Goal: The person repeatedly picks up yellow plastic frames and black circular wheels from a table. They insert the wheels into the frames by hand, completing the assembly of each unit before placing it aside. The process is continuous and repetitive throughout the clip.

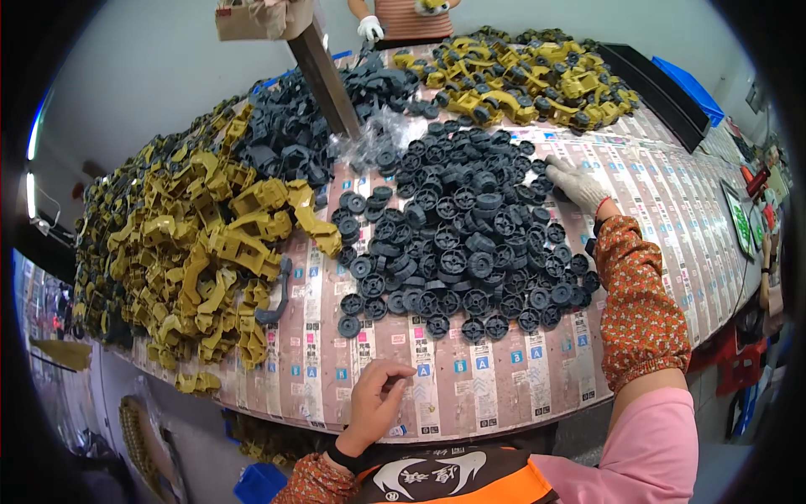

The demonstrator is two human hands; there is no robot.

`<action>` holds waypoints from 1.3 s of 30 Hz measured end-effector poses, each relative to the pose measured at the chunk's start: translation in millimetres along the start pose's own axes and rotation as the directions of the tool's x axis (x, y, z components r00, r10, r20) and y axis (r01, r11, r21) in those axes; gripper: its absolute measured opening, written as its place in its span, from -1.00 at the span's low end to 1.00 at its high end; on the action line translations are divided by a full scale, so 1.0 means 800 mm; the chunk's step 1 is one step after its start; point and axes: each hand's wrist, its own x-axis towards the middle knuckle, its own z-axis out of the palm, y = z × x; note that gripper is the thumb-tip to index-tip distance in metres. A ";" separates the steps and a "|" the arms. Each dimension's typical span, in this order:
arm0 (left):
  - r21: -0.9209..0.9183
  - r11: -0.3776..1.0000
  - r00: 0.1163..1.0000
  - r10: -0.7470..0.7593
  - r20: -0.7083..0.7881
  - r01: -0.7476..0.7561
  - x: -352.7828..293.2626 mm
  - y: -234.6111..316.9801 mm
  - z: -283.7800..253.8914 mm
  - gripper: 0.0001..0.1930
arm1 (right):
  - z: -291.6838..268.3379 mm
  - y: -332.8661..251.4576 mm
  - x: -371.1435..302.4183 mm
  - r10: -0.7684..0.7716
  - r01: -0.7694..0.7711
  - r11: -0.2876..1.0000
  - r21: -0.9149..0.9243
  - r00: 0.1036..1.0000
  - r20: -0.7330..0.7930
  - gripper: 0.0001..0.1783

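Observation:
A broad heap of dark grey toy wheels [453, 260] lies in the middle of the table. At its far right edge is my right hand [576, 185], in a pale knitted glove, its fingers stretched against the outer wheels; the undersides of the fingers are hidden. My left hand [376, 405], bare, hovers or rests by the table's near edge, in front of the heap. Its fingers are loosely bent, thumb and forefinger apart, and no object shows in them. Yellow plastic toy vehicle bodies [193, 244] are piled to the left, with a curved grey part [275, 294] beside them.
A metal post [326, 80] rises from the table behind the wheels, beside crumpled clear plastic [379, 139]. Dark grey parts [285, 126] and yellow toy vehicles [537, 80] are heaped at the back. Across the table stands another person with a white-gloved hand [370, 28]. A black tray [659, 92] lies far right.

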 end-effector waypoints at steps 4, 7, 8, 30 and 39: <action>0.025 0.996 0.996 0.083 -0.031 -0.083 0.003 -0.011 0.008 -0.78 | 0.017 -0.040 -0.015 0.066 -0.084 0.931 0.354 0.996 0.061 -0.21; 0.158 0.964 0.973 0.224 -0.061 -0.212 0.005 -0.008 0.012 -0.78 | 0.004 -0.101 -0.045 0.023 -0.079 0.922 0.378 0.988 0.151 -0.20; 0.168 0.967 0.978 0.201 -0.054 -0.190 0.004 -0.007 0.011 -0.79 | 0.008 -0.116 -0.049 0.025 -0.095 0.906 0.413 0.985 0.173 -0.19; -0.083 0.994 0.977 -0.089 -0.192 0.074 0.145 -0.009 -0.139 -0.48 | -0.185 -0.374 -0.285 -0.434 0.501 0.725 0.473 0.865 -0.251 -0.36; -0.004 0.999 0.833 0.034 -0.552 -0.043 0.331 -0.072 -0.133 0.04 | -0.165 -0.330 -0.428 -0.201 0.275 0.873 0.403 0.955 -0.218 -0.42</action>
